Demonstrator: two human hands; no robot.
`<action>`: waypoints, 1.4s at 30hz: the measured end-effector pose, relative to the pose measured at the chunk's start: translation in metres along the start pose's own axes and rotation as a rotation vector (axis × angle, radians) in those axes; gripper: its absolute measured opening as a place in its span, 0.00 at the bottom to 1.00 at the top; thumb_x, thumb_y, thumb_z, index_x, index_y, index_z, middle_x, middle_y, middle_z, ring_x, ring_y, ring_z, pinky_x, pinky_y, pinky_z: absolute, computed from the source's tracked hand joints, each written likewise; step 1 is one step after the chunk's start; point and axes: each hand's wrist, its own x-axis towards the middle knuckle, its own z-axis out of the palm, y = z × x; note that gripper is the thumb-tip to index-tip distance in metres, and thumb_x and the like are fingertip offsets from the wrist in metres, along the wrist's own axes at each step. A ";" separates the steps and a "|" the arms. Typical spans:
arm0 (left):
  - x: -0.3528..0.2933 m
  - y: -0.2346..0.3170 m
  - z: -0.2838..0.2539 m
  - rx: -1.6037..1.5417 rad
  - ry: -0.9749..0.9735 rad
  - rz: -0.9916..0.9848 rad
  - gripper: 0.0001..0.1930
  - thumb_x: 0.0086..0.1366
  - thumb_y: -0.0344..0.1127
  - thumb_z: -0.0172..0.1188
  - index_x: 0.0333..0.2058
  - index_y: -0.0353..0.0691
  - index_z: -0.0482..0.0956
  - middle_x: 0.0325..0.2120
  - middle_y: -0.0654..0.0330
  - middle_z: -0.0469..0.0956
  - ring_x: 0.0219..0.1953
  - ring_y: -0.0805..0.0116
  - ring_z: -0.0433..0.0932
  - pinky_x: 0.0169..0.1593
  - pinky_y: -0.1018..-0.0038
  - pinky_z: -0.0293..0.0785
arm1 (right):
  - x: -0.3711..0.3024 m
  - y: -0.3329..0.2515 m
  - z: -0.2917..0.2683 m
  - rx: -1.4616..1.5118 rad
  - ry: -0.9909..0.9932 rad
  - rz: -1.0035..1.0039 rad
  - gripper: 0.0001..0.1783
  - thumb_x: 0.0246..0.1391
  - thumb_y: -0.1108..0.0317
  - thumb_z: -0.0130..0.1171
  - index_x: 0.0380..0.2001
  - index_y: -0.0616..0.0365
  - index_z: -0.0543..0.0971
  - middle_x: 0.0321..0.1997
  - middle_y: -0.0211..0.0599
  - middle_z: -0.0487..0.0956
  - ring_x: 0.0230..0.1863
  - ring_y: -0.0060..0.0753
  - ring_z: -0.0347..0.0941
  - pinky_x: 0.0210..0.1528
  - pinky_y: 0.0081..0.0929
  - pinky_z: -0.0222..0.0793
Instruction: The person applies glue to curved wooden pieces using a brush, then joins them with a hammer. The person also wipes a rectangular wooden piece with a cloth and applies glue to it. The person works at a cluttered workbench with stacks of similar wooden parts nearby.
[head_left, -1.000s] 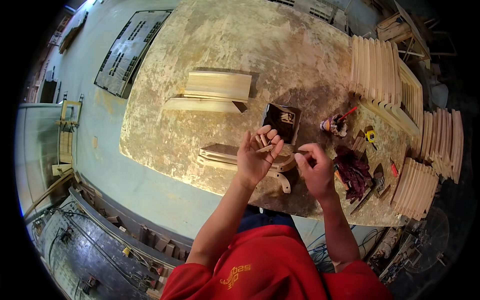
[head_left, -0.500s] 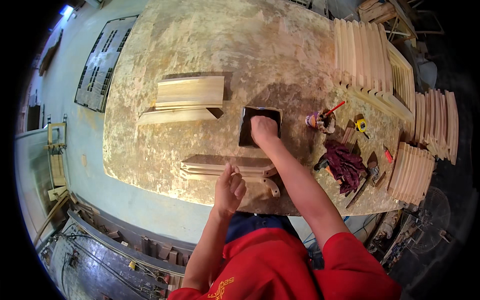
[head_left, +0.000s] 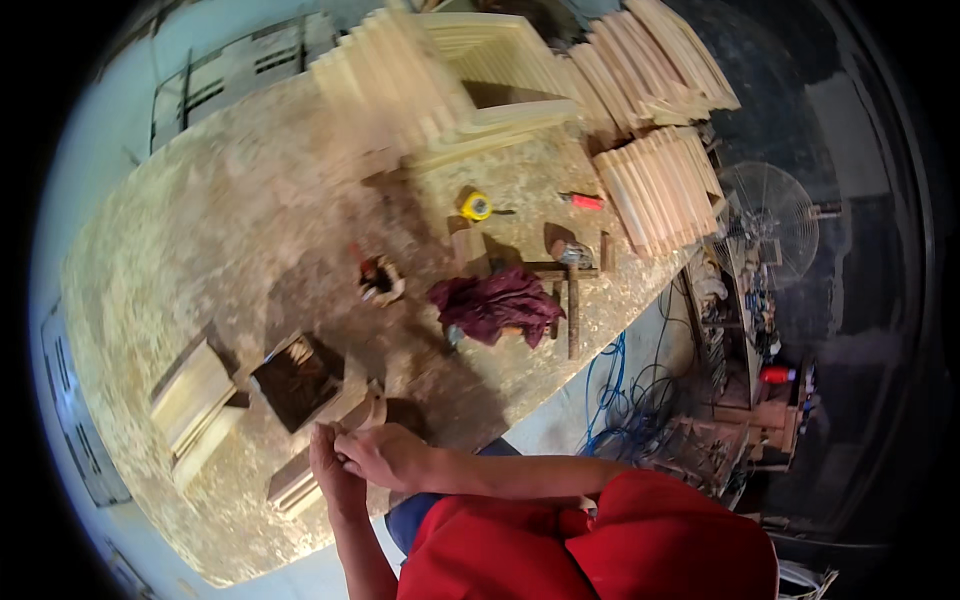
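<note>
Meeting the left hand (head_left: 336, 472), the right hand (head_left: 386, 456) has left the box (head_left: 290, 408) just beyond, so both work together, curled; I cannot tell what, if anything, they pinch. Wooden parts (head_left: 295, 486) lie alongside.

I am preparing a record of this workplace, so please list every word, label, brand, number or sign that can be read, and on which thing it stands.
None can be read.
Yellow tape measure: any marking is too small and blurred.
Red-handled tool: too small to tell.
Open dark box: no readable marking.
Red shirt: no lettering visible.
</note>
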 end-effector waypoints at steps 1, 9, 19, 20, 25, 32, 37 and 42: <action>0.002 -0.010 0.007 0.023 -0.033 0.039 0.22 0.83 0.47 0.48 0.26 0.50 0.59 0.22 0.71 0.55 0.25 0.79 0.55 0.29 0.75 0.55 | -0.012 0.002 -0.012 0.066 -0.006 0.015 0.21 0.59 0.67 0.65 0.53 0.62 0.74 0.42 0.50 0.83 0.44 0.57 0.82 0.47 0.46 0.78; -0.023 -0.130 0.120 1.176 -0.438 0.517 0.06 0.67 0.32 0.64 0.42 0.43 0.81 0.40 0.56 0.78 0.45 0.57 0.80 0.49 0.64 0.77 | -0.123 0.130 -0.102 -0.044 0.249 -0.442 0.41 0.51 0.63 0.71 0.67 0.61 0.69 0.68 0.51 0.72 0.74 0.55 0.64 0.77 0.48 0.59; -0.089 -0.324 0.317 0.601 -0.543 -0.393 0.21 0.71 0.31 0.55 0.61 0.37 0.70 0.57 0.53 0.74 0.58 0.60 0.78 0.57 0.63 0.82 | -0.368 0.243 -0.230 -0.116 0.510 -0.236 0.27 0.62 0.71 0.54 0.65 0.61 0.72 0.66 0.46 0.75 0.68 0.50 0.70 0.71 0.42 0.67; -0.078 -0.350 0.324 0.865 -0.815 -0.223 0.20 0.72 0.30 0.54 0.62 0.37 0.70 0.58 0.53 0.74 0.58 0.60 0.78 0.57 0.63 0.82 | -0.395 0.260 -0.242 -0.141 0.558 -0.191 0.28 0.61 0.71 0.57 0.65 0.61 0.72 0.66 0.46 0.75 0.68 0.50 0.71 0.70 0.42 0.68; -0.084 -0.485 0.365 0.566 -0.896 -0.789 0.17 0.74 0.27 0.50 0.60 0.35 0.70 0.56 0.52 0.76 0.57 0.61 0.79 0.57 0.63 0.82 | -0.543 0.297 -0.267 -0.182 0.843 -0.009 0.31 0.54 0.69 0.66 0.62 0.61 0.75 0.63 0.44 0.77 0.65 0.50 0.75 0.64 0.41 0.76; -0.126 -0.640 0.445 0.566 -0.838 -1.096 0.17 0.78 0.33 0.51 0.62 0.35 0.71 0.58 0.53 0.74 0.61 0.60 0.76 0.62 0.64 0.77 | -0.683 0.398 -0.286 -0.056 0.926 0.130 0.27 0.57 0.71 0.62 0.61 0.62 0.75 0.61 0.46 0.78 0.63 0.49 0.77 0.63 0.40 0.77; -0.129 -0.773 0.475 1.040 -1.100 -0.823 0.17 0.80 0.35 0.47 0.61 0.37 0.72 0.59 0.54 0.75 0.60 0.61 0.76 0.62 0.63 0.77 | -0.778 0.479 -0.341 -0.098 0.891 0.244 0.28 0.55 0.75 0.62 0.61 0.59 0.76 0.60 0.46 0.80 0.61 0.48 0.79 0.62 0.38 0.78; -0.129 -0.882 0.588 1.746 -1.957 -0.083 0.18 0.80 0.38 0.46 0.62 0.39 0.72 0.59 0.52 0.75 0.63 0.56 0.74 0.69 0.58 0.70 | -0.864 0.574 -0.423 -0.053 0.830 0.254 0.25 0.61 0.73 0.56 0.62 0.61 0.76 0.62 0.46 0.80 0.61 0.46 0.79 0.62 0.35 0.79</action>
